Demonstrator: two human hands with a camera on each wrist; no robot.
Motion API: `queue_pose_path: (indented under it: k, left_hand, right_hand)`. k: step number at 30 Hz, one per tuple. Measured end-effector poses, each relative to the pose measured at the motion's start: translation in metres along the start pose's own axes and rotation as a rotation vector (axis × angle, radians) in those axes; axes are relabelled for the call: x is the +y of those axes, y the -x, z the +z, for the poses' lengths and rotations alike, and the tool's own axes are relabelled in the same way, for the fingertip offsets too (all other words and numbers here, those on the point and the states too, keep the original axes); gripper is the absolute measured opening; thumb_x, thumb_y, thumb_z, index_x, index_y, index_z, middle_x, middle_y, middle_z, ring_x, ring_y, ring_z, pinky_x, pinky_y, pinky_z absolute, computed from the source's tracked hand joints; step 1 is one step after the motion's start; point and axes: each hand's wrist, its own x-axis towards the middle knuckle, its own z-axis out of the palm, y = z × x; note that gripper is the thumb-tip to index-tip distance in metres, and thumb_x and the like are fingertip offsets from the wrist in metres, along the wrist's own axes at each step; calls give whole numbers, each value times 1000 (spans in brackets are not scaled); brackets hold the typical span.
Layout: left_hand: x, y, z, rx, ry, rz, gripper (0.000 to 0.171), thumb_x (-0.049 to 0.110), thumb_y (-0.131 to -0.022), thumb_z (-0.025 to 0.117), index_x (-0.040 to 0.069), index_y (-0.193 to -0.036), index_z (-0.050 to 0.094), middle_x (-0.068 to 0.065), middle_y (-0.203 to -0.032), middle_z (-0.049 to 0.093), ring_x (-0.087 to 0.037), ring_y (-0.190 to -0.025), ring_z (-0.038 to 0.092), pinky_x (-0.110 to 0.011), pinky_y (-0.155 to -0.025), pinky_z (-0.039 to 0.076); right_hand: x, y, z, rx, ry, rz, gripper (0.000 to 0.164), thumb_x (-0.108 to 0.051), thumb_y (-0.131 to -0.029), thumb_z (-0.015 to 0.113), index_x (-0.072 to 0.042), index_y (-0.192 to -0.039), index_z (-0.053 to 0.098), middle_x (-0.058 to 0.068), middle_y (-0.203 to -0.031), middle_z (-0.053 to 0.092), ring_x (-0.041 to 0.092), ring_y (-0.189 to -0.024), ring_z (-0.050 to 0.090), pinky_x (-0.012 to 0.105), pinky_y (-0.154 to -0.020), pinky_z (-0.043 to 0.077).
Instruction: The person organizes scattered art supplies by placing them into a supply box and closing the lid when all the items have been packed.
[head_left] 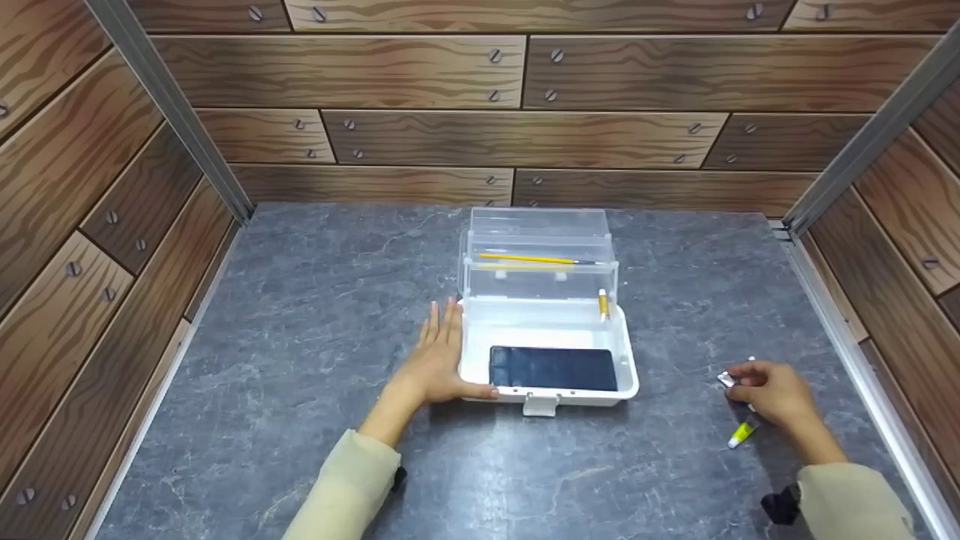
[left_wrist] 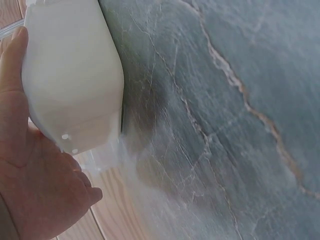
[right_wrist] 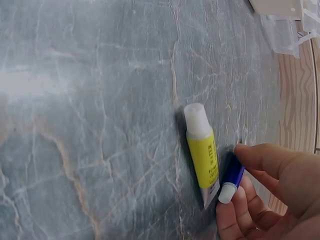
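Note:
My left hand [head_left: 435,367] rests against the left side of a white plastic box [head_left: 634,367], fingers straight along its wall and thumb on the front rim. The box's clear lid [head_left: 540,221] stands open at the back. Inside lie a flat black rectangular slab [head_left: 553,368] and an orange tube with a white cap [head_left: 603,305]. On the right, my right hand [head_left: 776,394] pinches a small blue paint tube [right_wrist: 234,172] with a white cap, close over the table. Beside it lies a yellow paint tube [right_wrist: 202,159], white-capped and lettered.
A yellow-handled paintbrush [head_left: 529,259] lies across the open lid. The grey marbled tabletop [head_left: 315,300] is bordered by wood-patterned walls [head_left: 420,71] and metal rails [head_left: 870,375]. A white latch [head_left: 540,405] sticks out from the box front.

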Motion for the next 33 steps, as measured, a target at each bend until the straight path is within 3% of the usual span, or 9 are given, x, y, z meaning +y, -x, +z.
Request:
queue_pose_path:
  k: [16, 23, 33]
  left_hand:
    - [1, -1, 0, 9, 8, -11, 156, 86, -54, 73, 3, -159, -9, -10, -165, -20, -38, -152, -14, -48, -125, 3]
    - [1, 0, 0, 1, 13, -16, 157, 87, -54, 72, 4, -159, -10, -9, -164, -21, -38, -152, -14, -48, -125, 2]
    - [0, -1, 0, 17, 0, 14, 155, 88, -56, 69, 1, -159, -7, -16, -166, -14, -43, -152, -9, -52, -125, 6]
  right_hand:
    - [-9, -6, 3, -34, -49, 54, 46, -16, -82, 77, 6, -120, 65, 4, -84, 70, 12, -68, 61, 27, -59, 48]
    - [-18, -9, 6, -55, -221, 84, 51, -14, -86, 75, 7, -129, 59, 4, -90, 69, 11, -73, 64, 26, -60, 57]
    - [-44, -14, 3, -100, -471, 121, 59, -12, -89, 73, 11, -138, 48, -7, -87, 65, 7, -72, 64, 28, -61, 58]
